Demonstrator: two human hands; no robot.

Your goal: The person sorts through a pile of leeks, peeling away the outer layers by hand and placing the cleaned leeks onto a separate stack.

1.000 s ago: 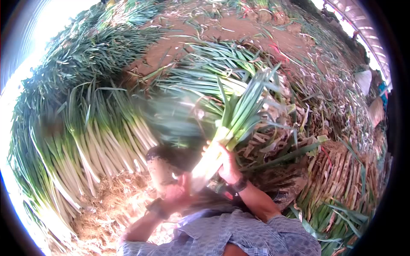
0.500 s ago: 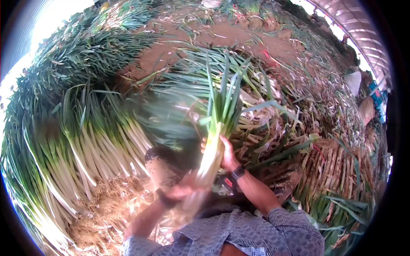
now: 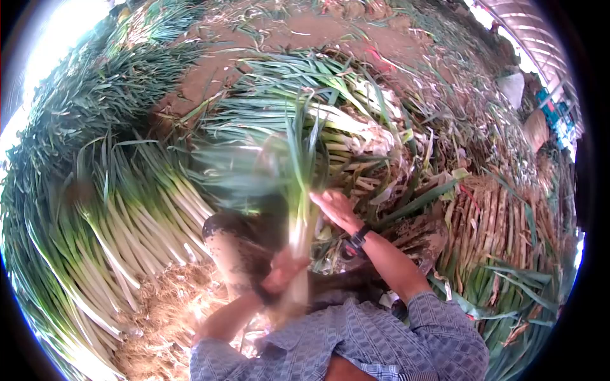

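A bunch of long green onions (image 3: 298,232) stands almost upright in front of my body, white stems down and green leaves up, blurred by motion. My left hand (image 3: 284,272) is closed around the lower white stems and is partly smeared. My right hand (image 3: 335,208) is beside the upper stems, its fingers stretched toward them and not wrapped round; whether the fingertips touch cannot be made out. The root ends are blurred close to my shirt.
Trimmed green onions (image 3: 136,222) lie in a row at left, with pale root scraps (image 3: 168,305) below. A loose pile of green onions (image 3: 273,105) lies ahead. Stacked brownish stalks (image 3: 486,219) are at right. Bare soil (image 3: 311,32) shows farther off.
My right hand has loosened from the stems and moved slightly right. My left hand is now around the lower stems. The bunch has shifted left and stands straighter.
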